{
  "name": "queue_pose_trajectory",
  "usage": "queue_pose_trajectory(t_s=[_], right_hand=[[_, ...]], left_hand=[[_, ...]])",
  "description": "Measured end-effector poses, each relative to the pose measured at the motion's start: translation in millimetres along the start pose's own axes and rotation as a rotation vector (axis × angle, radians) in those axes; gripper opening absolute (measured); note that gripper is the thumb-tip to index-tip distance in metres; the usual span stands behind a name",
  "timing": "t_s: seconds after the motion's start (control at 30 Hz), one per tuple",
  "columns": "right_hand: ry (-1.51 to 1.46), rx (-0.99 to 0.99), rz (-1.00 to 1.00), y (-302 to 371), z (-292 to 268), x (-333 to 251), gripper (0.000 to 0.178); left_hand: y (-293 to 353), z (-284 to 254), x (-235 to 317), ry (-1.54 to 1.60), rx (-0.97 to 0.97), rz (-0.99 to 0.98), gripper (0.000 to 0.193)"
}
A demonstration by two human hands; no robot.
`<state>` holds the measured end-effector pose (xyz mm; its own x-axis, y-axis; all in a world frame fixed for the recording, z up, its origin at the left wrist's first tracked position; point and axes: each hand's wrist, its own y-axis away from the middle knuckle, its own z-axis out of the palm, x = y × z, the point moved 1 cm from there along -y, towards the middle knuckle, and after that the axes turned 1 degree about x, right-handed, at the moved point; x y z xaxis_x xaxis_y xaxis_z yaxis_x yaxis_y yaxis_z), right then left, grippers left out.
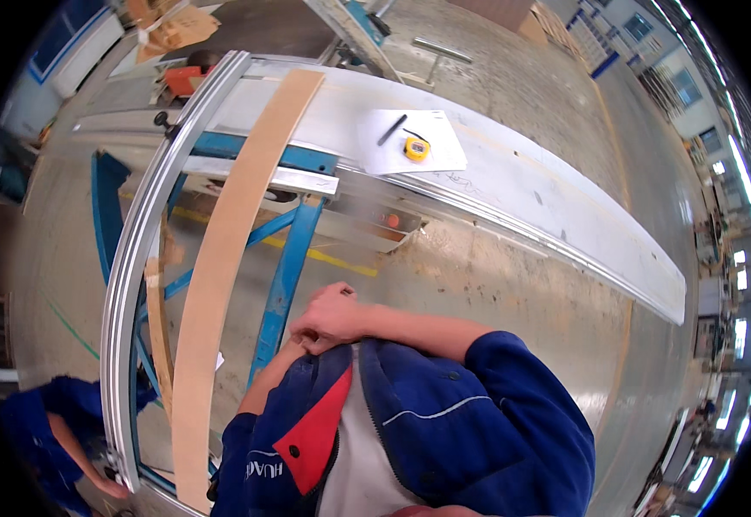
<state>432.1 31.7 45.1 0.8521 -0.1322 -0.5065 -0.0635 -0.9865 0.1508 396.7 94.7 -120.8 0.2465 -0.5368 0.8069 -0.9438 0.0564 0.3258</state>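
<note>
Both hands are drawn together in front of my jacket. My right hand [331, 314] lies across my left, its fingers curled; what they grip, if anything, is hidden. Only the edge of my left hand [304, 341] shows beside it, and its fingers are mostly covered. Left of the hands, a long tan board [236, 215] lies lengthwise over a blue metal frame [294, 258] and the white saw table [548, 194]. Neither hand touches the board. Beyond the hands, a yellow tape measure [416, 149] and a black pen [392, 130] rest on white paper sheets [444, 146].
A silver aluminium fence [138, 233] with a black knob [164, 121] runs along the board's left. At the lower left another person [48, 439] in blue bends near the fence's end. A metal T-shaped stand [440, 53] rises behind the table.
</note>
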Motion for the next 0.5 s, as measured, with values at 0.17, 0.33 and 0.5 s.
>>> queue_pose_trajectory(t_s=[0.17,0.33,0.5], right_hand=[[-0.090,0.310,0.179,37.1,22.3,43.3,0.015],[-0.522,0.595,0.730,135.4,83.8,93.2,0.017],[-0.890,0.909,1.325,244.3,236.7,102.6,0.019]], left_hand=[[-5.1,-39.6,1.8,0.131,0.070,0.214,0.025],[64.1,-148.7,-31.6,-0.028,0.798,0.078,0.031],[162.8,-213.8,-151.3,-0.528,0.864,-0.478,0.057]])
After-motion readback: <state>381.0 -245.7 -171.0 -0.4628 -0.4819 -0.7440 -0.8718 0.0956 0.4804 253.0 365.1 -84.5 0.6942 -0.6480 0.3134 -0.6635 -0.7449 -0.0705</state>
